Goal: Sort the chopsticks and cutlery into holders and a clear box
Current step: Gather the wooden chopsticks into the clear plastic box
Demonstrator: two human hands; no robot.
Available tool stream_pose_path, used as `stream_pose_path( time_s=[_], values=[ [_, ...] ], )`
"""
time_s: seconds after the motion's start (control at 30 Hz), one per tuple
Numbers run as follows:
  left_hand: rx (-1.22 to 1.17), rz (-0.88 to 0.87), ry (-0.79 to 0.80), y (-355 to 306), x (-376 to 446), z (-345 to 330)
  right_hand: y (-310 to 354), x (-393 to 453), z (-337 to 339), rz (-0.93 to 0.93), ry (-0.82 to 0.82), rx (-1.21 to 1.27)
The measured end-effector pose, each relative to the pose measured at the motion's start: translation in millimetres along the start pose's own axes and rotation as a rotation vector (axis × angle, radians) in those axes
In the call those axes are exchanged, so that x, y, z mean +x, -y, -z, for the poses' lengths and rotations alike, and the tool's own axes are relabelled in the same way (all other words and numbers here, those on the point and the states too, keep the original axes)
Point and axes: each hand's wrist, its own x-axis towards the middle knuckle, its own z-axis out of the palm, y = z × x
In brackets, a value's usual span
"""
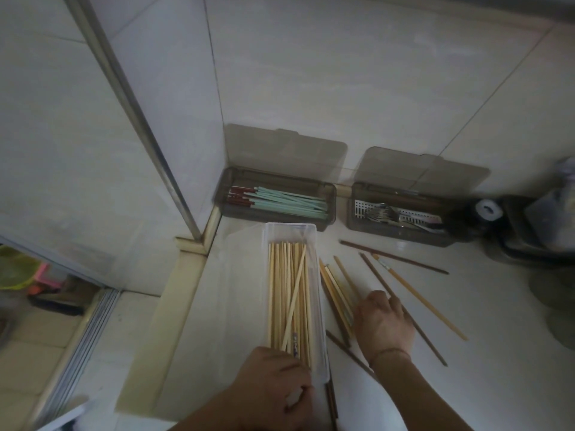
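**Sorting chopsticks on the counter, both hands down at the work**

Looking down from the head camera, I see the clear box (pixel 292 231) standing lengthwise on the pale counter (pixel 466 353), filled with light bamboo chopsticks (pixel 280 293) lying side by side, one of them crossed diagonally over the rest. My left hand (pixel 273 390) sits at the near end of the box, fingers curled over its rim and the chopstick ends (whether it actually grips a stick or only the box, I cannot tell). My right hand (pixel 385 325) rests palm-down just right of the box, fingers bent onto a loose cluster of pale chopsticks (pixel 336 284) lying on the counter; its fingertips are hidden, so a pinch cannot be confirmed.

Further right, apart from that cluster, lie several dark brown chopsticks (pixel 395 258) and one long pale chopstick (pixel 420 297), fanned out at angles.

Against the tiled wall stand two smoky holders with lids raised. The left holder (pixel 277 213) contains mint-green chopsticks (pixel 289 203) and some with red ends. The right holder (pixel 398 228) holds metal forks (pixel 382 214) on a perforated tray.
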Motion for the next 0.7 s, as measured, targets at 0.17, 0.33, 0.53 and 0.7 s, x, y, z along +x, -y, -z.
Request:
stream_pose_path(
  time_s=[0.17, 0.33, 0.53, 0.7],
  values=[
    [0.004, 0.003, -0.007, -0.4, 0.3, 0.5, 7.9, 2.5, 2.8, -0.002, 0.06, -0.082],
    [0.005, 0.011, 0.017, -0.2, -0.5, 0.5, 12.6, 18.5, 27.3, -0.078, 0.076, 0.057],
    [0.009, 0.015, 0.01, -0.5, -0.2, 0.3, 24.8, 28.3, 85.9, -0.091, -0.193, 0.872],
    [0.004, -0.026, 0.014, 0.4, 0.7, 0.4, 73.8, 11.7, 89.3, 0.28, -0.269, 0.994]
  ],
)
